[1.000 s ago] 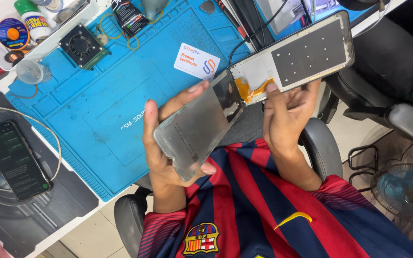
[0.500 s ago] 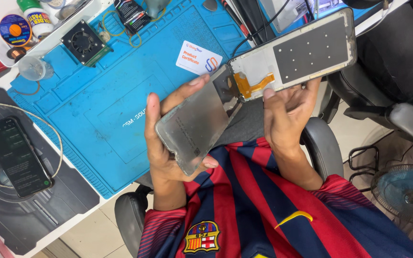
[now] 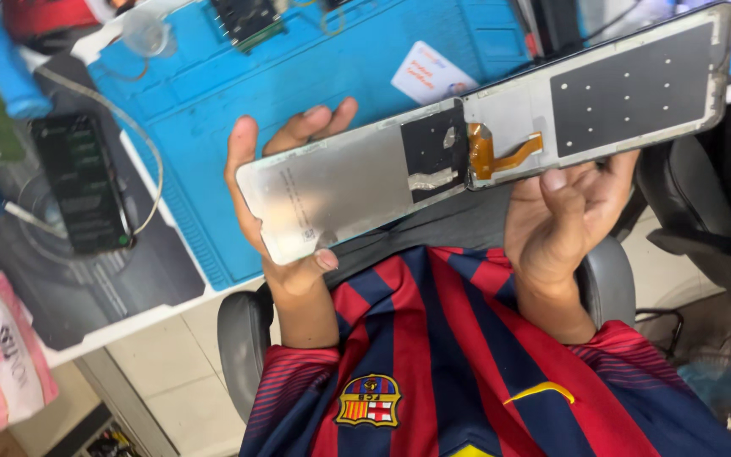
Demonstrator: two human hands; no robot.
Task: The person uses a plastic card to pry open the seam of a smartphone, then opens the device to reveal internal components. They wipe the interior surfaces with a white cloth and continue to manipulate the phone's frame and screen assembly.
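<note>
Below the lens, a red-and-blue striped jersey (image 3: 467,372) and the grey arms of a seat fill the near ground, with pale floor tiles beside them.

Just above the lap, the left hand (image 3: 285,211) has its grip closed on a long flat silver-grey metal panel (image 3: 332,195), thumb on the near corner, fingers wrapped round the far edge. The right hand (image 3: 573,211) holds up from beneath a second long panel, pale with a dark perforated sheet on its face (image 3: 628,89); its thumb presses the near edge, so that grip is closed too. Both panels are in the air, end to end, joined by a thin orange ribbon strip (image 3: 501,156) beside a black patch.

That ribbon looks like the weak point: if the hands drift apart or twist against one another, it could crease or tear. With only edge holds on smooth surfaces, either panel might also slip towards the lap or floor.

Beyond lies a blue silicone mat (image 3: 213,110) on the worktop, with a white card (image 3: 429,74) on it, and a dark phone (image 3: 82,182) with a white cable left of it.
</note>
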